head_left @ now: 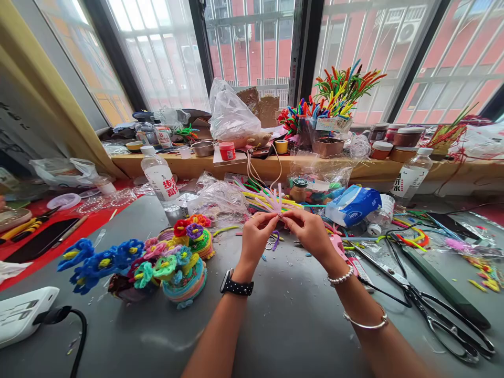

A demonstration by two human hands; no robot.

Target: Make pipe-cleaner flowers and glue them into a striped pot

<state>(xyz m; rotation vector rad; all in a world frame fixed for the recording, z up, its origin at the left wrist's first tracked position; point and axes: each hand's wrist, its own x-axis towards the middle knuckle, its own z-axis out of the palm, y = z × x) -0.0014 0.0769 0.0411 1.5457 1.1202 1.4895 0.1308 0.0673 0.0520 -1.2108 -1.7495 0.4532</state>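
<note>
My left hand (pixel 256 234) and my right hand (pixel 308 231) meet above the grey table (pixel 287 315), both pinching one small bundle of pale pink pipe cleaners (pixel 275 200) that fans upward from my fingertips. A black watch sits on my left wrist, a pearl bracelet and a silver bangle on my right. Loose pipe cleaner scraps, one purple (pixel 275 239), lie just under my hands. To the left stand finished pipe cleaner flowers (pixel 173 262) in mixed colours and blue ones (pixel 98 261).
Large black scissors (pixel 441 315) lie at the right, near a blue tissue pack (pixel 352 205). Water bottles (pixel 159 176) stand behind. The wooden sill (pixel 236 165) holds jars, bags and a pot of coloured pipe cleaners (pixel 340 94). A white power strip (pixel 21 315) lies front left.
</note>
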